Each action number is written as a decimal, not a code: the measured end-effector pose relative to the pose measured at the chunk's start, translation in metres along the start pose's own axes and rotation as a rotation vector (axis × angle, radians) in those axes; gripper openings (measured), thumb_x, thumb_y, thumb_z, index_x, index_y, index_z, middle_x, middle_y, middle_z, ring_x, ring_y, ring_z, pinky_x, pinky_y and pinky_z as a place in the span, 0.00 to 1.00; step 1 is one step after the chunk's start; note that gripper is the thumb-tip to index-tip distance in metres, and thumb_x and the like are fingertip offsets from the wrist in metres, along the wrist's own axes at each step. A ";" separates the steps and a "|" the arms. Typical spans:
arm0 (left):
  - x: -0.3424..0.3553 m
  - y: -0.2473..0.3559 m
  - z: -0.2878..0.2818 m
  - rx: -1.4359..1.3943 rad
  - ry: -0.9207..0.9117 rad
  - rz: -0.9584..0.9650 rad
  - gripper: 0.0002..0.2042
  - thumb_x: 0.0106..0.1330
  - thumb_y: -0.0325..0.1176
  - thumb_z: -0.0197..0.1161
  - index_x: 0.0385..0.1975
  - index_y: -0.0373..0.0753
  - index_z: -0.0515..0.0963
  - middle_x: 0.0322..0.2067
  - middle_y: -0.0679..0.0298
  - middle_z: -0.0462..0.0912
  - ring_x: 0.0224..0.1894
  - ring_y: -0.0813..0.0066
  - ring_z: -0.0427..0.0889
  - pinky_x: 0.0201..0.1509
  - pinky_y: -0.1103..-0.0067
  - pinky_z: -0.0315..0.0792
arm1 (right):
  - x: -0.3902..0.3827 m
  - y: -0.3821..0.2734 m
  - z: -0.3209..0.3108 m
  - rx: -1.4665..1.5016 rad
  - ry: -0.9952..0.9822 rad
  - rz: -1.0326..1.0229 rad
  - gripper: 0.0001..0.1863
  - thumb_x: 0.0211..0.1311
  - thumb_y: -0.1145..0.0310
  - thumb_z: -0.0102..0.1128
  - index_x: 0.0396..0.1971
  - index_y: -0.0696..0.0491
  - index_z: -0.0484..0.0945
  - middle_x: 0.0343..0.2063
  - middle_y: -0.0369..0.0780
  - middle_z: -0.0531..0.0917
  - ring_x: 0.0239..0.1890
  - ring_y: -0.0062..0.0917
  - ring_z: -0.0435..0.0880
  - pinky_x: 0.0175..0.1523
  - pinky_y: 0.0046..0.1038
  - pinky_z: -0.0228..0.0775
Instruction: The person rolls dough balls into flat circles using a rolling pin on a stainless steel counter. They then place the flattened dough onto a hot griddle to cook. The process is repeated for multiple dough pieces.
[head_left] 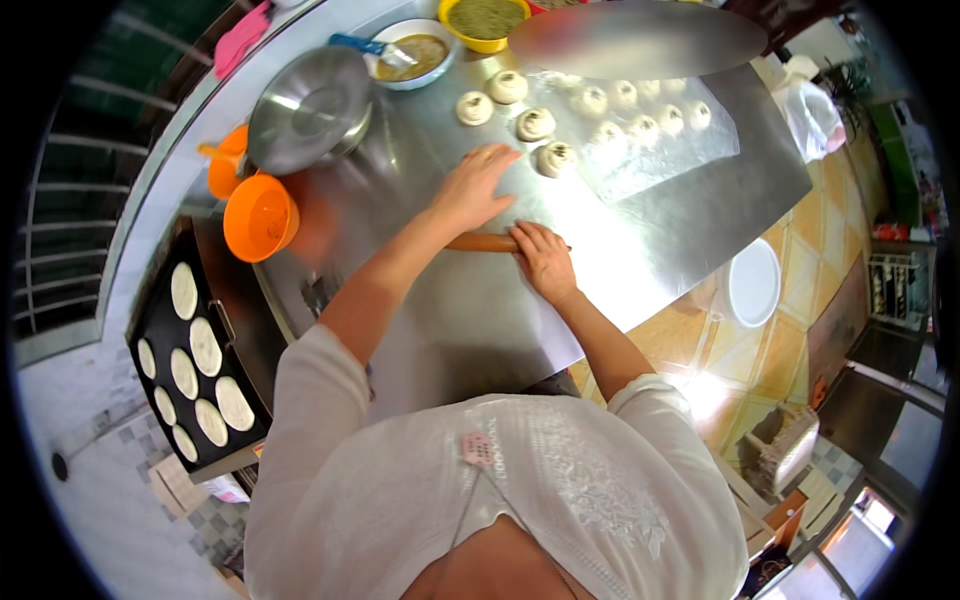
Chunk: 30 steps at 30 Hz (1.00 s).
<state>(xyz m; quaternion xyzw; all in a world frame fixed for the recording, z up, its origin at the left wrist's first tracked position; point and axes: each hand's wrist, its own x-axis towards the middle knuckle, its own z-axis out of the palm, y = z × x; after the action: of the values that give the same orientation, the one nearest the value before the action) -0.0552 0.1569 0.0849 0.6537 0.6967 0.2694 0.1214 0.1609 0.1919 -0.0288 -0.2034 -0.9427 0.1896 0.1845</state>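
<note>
My right hand [546, 262] grips one end of a wooden rolling pin [484, 242] that lies sideways on the steel table. Above the pin, my left hand [478, 187] reaches forward, fingers stretched out and apart, holding nothing. Closest to its fingertips is a swirled dough ball [555, 158], just to the right and apart from them. Three more dough balls, including one [475, 108] at the left, sit loose farther off. Several others lie under or beside a clear plastic sheet [650, 165] at the far right of the table.
A steel basin [310, 110], orange containers [261, 218] and a white bowl [415, 54] of brownish liquid with a blue-handled brush stand at the left and back. A yellow bowl [484, 22] is beyond. Flat dough rounds [205, 346] lie on a black griddle [163, 335] at left.
</note>
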 end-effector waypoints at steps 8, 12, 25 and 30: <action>0.134 0.017 0.104 0.253 -0.464 -0.015 0.32 0.49 0.32 0.75 0.57 0.38 0.71 0.55 0.53 0.75 0.61 0.53 0.72 0.62 0.65 0.70 | -0.015 0.033 -0.006 0.124 0.046 -0.051 0.22 0.61 0.70 0.53 0.56 0.53 0.74 0.53 0.41 0.79 0.54 0.33 0.77 0.54 0.38 0.68; 0.105 -0.007 0.125 0.219 -0.149 0.000 0.31 0.49 0.30 0.74 0.57 0.39 0.73 0.55 0.48 0.76 0.59 0.46 0.72 0.64 0.60 0.68 | -0.014 0.032 -0.006 0.275 0.116 -0.043 0.12 0.64 0.67 0.51 0.40 0.53 0.82 0.40 0.43 0.83 0.45 0.41 0.81 0.51 0.40 0.74; -0.211 0.047 0.064 0.223 -0.268 -0.823 0.22 0.56 0.37 0.69 0.46 0.31 0.74 0.47 0.45 0.75 0.53 0.43 0.73 0.56 0.56 0.70 | -0.028 0.018 0.017 0.151 -0.173 -0.146 0.23 0.66 0.69 0.48 0.61 0.54 0.70 0.56 0.39 0.75 0.60 0.30 0.72 0.58 0.31 0.63; -0.201 0.026 0.104 0.270 -0.093 -0.667 0.27 0.63 0.34 0.64 0.61 0.30 0.69 0.64 0.38 0.66 0.65 0.41 0.67 0.67 0.57 0.62 | -0.038 0.023 0.014 0.111 -0.082 -0.120 0.23 0.66 0.69 0.49 0.61 0.54 0.70 0.53 0.41 0.77 0.57 0.33 0.75 0.57 0.33 0.66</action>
<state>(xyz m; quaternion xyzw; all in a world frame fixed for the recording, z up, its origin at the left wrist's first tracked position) 0.0441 -0.0165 -0.0242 0.4120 0.8947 0.0905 0.1471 0.1946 0.1898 -0.0616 -0.1281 -0.9480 0.2382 0.1679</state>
